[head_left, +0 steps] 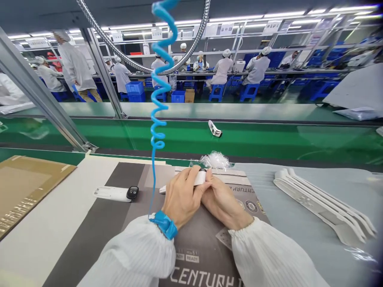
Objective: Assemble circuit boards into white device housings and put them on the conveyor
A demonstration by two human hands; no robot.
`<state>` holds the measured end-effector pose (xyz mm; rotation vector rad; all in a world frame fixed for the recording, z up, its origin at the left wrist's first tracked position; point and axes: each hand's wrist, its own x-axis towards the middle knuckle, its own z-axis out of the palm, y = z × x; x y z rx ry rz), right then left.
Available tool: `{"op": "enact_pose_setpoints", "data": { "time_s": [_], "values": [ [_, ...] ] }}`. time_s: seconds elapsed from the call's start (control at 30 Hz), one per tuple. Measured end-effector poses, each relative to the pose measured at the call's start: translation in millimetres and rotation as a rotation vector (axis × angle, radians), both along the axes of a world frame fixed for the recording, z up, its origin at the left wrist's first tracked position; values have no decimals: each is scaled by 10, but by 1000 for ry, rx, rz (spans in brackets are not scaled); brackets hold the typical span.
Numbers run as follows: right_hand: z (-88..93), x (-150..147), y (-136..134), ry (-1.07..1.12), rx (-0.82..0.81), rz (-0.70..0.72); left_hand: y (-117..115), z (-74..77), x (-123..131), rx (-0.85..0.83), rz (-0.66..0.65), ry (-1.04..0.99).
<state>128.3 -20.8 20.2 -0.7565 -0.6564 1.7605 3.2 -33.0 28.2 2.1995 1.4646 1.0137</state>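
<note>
Above the printed dark board, my left hand (182, 195) is closed around a white plastic housing (200, 179) with a black end. My right hand (223, 201) grips the same housing from the other side, its thumb and fingers at the black end. Most of the piece is hidden by my fingers; a thin white tip shows left of my left hand. A blue wrist strap (165, 225) with a coiled blue cord (160, 95) is on my left wrist. Left of my hands lies a similar white device (115, 193) with a black, lens-like head.
Several long white plastic shells (323, 205) are stacked at right on grey foam sheet. Crumpled clear plastic (216, 160) lies beyond my hands. Another white part (214, 128) sits on the green conveyor (179, 133). Brown cardboard (32, 187) is at left. Co-workers sit across the line.
</note>
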Motion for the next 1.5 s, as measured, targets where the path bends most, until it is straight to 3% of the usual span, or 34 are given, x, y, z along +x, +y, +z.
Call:
{"op": "enact_pose_setpoints", "data": {
  "time_s": [0.17,0.27,0.33,0.5,0.7,0.87,1.13,1.23,1.33,1.5],
  "values": [
    [16,108,98,39,-71,-151,117,5,-210,-256,-76,-145],
    [-32,135,133,-58,-101,-94,174,57,-289,-634,-14,-418],
    [-100,156,158,-144,-101,-76,272,114,-352,-751,93,-530],
    [-252,203,247,-170,-139,-109,904,305,-689,-559,375,-328],
    [-220,179,210,-219,-123,-119,1730,413,-958,-403,618,88],
    [-240,167,192,-180,-117,-126,2004,292,-683,-263,662,316],
    [-215,153,188,-105,-80,-101,2466,62,509,-269,264,275],
    [-180,159,167,-122,-59,-60,2490,22,822,-269,212,256],
    [-178,151,160,-114,-42,-56,2423,39,849,-284,266,227],
    [-218,144,204,-35,-70,-108,2127,231,488,-349,289,75]
  ]
}}
